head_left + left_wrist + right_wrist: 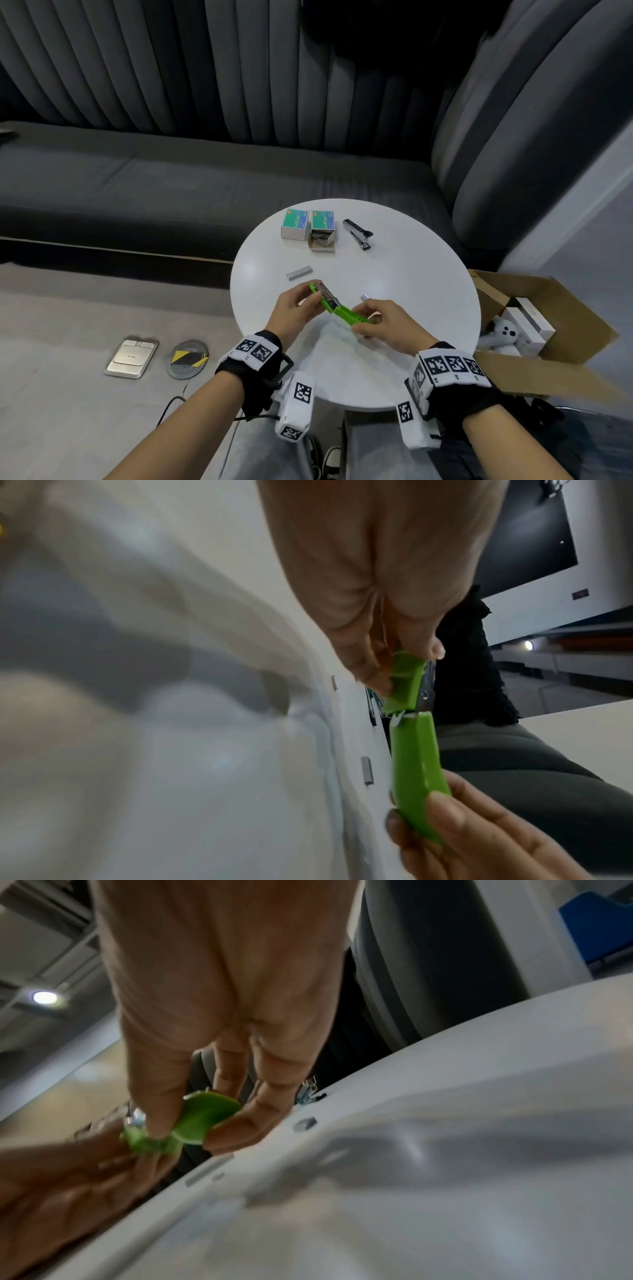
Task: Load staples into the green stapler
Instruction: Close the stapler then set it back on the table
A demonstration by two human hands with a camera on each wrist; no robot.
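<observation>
The green stapler (334,305) is held just above the round white table (411,274), swung open so its metal staple channel shows. My left hand (301,306) pinches the front half with the metal channel (405,680). My right hand (380,325) grips the rear green half (416,775) between thumb and fingers (205,1123). A loose strip of staples (299,273) lies on the table just beyond my left hand. A second short strip (365,296) lies by my right hand's fingers.
Two teal staple boxes (294,224) (323,234), the right one open, stand at the table's far side beside a black-and-chrome stapler (358,234). A grey sofa (171,178) lies behind. An open cardboard box (534,318) sits on the floor at right.
</observation>
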